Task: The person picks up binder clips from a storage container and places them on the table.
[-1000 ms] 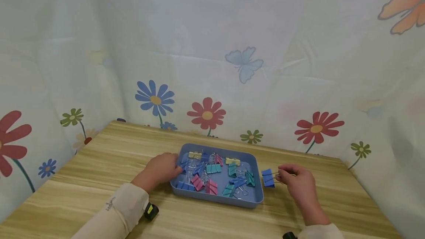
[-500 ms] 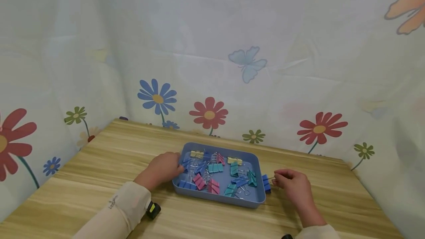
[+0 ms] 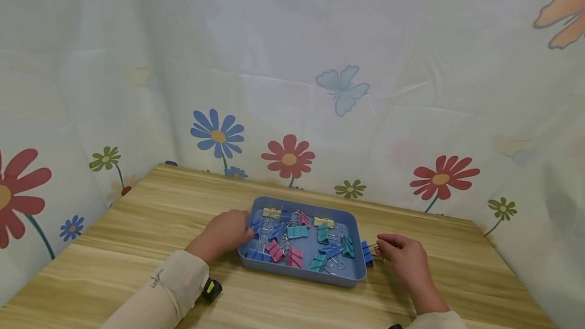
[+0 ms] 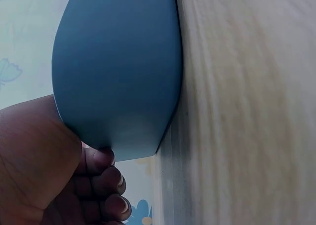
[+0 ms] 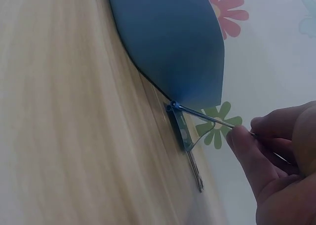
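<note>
A shallow blue tray [image 3: 301,272] holds several binder clips in blue, pink, teal and yellow. My left hand [image 3: 224,234] grips the tray's left wall, with the thumb at the rim and the other fingers curled in the left wrist view. To the right of the tray, my right hand [image 3: 408,260] pinches one wire handle of a blue binder clip [image 3: 367,254] between thumb and finger. In the right wrist view that clip [image 5: 178,126] sits low at the tabletop, close by the tray's outer wall [image 5: 170,47], its other handle pointing away along the table.
The tray stands on a wood-grain table [image 3: 183,207]. A white curtain [image 3: 256,39] printed with flowers and butterflies hangs behind and along the sides. Black straps circle both wrists.
The blue binder clip has come down and left, from the air to the table beside the tray's right wall, the right hand with it. The left hand has kept its hold on the tray.
</note>
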Motion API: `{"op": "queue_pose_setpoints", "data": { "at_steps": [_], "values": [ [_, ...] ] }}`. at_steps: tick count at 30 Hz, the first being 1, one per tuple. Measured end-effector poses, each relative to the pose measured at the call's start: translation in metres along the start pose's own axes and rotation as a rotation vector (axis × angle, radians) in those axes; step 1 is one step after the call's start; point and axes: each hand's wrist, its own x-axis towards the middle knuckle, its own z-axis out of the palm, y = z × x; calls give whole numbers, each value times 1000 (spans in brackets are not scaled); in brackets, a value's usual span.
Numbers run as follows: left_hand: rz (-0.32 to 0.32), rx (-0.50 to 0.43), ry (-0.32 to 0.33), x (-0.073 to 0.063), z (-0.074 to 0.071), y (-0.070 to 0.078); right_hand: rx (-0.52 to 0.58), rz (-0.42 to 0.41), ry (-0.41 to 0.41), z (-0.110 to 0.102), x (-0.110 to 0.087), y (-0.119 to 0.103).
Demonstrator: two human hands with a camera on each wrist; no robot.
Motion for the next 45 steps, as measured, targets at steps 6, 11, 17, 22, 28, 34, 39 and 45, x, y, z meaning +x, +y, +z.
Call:
{"op": "queue_pose_setpoints", "data": {
  "at_steps": [6,11,17,22,28,34,39,45],
  "values": [
    [-4,2,3,-1,-2,2,-12,-10,8,0,0,-1],
    [0,-1,8,-2,-2,2,-60,-22,15,-1,-1,-1],
    [1,0,5,0,0,1,-197,-92,114,-5,-4,-4],
    [-8,-6,0,1,1,0,-249,-174,197,-4,-10,-12],
    [-15,1,-11,2,2,-1,-232,-259,183,7,-25,-32],
    [-13,0,-6,2,1,-1,-190,-254,111,19,-37,-49],
    [-9,-4,-6,1,0,0,-173,-239,51,26,-46,-59],
    [-8,-3,-1,0,0,0,-161,-263,-18,40,-51,-59]
  ]
}}
